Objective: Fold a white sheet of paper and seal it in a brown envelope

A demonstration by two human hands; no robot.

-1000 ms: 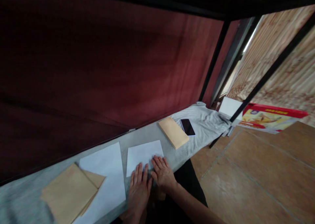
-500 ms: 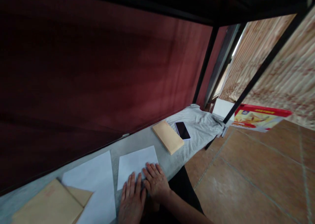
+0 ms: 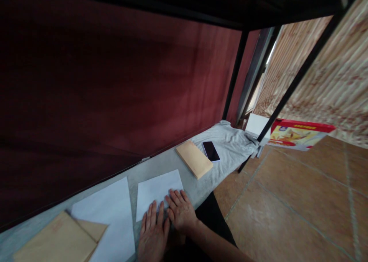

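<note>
A white sheet of paper lies on the grey cloth-covered surface in front of me. My left hand rests flat on its near edge, fingers stretched out. Just to the right, my right hand presses flat on the same paper near its right corner, fingers slightly spread. The two hands almost touch at the thumbs. To the left is a larger white paper, partly covered by brown envelopes. Beyond my right hand sits a stack of tan envelopes.
A dark-screened phone lies beside the tan stack. Rumpled grey cloth covers the surface's far end. A black metal post rises there, with a red and yellow box behind it. A dark red wall runs along the back.
The view has shifted slightly, so things at the right appear a little further left. Both hands stay flat on the paper in nearly the same place.
</note>
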